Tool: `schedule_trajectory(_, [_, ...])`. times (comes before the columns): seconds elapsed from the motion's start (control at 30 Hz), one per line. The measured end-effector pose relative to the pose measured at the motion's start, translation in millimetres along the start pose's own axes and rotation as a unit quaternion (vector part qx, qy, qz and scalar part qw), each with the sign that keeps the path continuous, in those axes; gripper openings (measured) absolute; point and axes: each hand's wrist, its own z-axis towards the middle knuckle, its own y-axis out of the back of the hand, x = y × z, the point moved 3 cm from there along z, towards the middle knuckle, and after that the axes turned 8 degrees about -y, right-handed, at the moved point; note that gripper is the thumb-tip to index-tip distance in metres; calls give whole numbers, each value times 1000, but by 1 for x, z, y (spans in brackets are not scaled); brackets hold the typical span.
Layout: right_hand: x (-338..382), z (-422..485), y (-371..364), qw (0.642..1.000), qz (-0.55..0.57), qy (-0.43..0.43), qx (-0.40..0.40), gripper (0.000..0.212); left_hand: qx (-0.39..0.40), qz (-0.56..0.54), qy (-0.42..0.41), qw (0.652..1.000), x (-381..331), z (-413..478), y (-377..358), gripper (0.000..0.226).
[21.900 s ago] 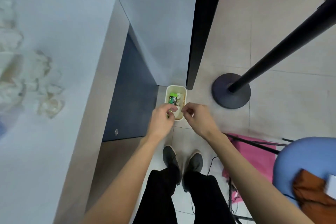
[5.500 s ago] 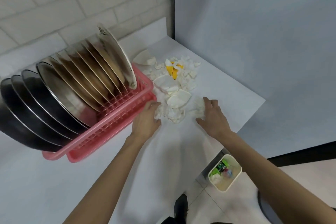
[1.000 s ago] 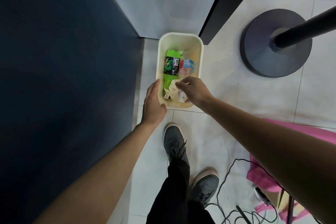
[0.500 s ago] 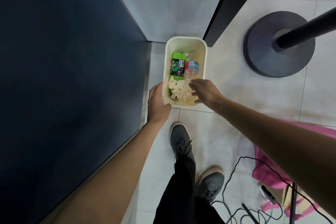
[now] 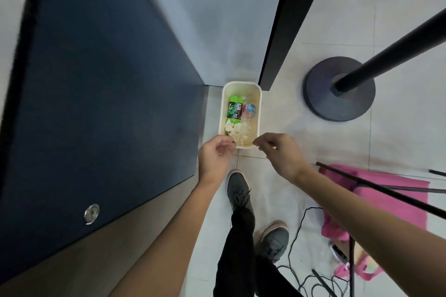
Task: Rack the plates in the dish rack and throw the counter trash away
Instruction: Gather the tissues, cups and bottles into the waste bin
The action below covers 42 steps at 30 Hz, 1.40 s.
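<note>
A small cream trash bin point(image 5: 256, 87) stands on the floor against the dark blue cabinet side. Inside lie a green bottle point(image 5: 234, 110), a clear bottle with a blue label point(image 5: 250, 111) and crumpled white paper scraps point(image 5: 235, 133). My left hand point(image 5: 215, 155) hovers just above the bin's near left corner with curled, loosely parted fingers and nothing visible in it. My right hand point(image 5: 280, 152) hangs over the near right corner, fingers bent and apart, also holding nothing. The dish rack, plates and counter top are out of view.
The dark blue cabinet side point(image 5: 96, 103) fills the left. A black stand base point(image 5: 337, 91) with its pole sits to the right of the bin. A pink bag point(image 5: 386, 200), black rods and cables point(image 5: 301, 260) lie at the right. My shoes point(image 5: 239, 193) are below the bin.
My right hand has dropped the paper into the bin and pulled back out. Both hands have risen away from the bin and my view has lifted, so the bin looks smaller.
</note>
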Motion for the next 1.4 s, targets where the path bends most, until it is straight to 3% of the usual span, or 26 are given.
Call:
schedule_trajectory(0.5, [98,-235,77,994,59,79,-37,17,-28,-5,-71,997,-208,-186,89,10])
schedule_trajectory(0.67, [140,-294,102,990,55,127,-43,16,-46,32,-135,989,-264,-252,135,23])
schedule_trajectory(0.8, [178,-333,105,976,2,216,-31,31,-65,77,-177,979,-287,-286,167,45])
schedule_trajectory(0.93, [221,-353,103,953,-66,296,-18,49,-103,97,-199,970,-306,-301,201,58])
schedule_trajectory(1.07, [268,-353,92,930,-132,343,-15,53,-169,143,-202,954,-321,-305,241,63])
schedule_trajectory(1.4, [390,-314,38,880,-216,422,42,54,-282,185,-162,927,-313,-273,341,49])
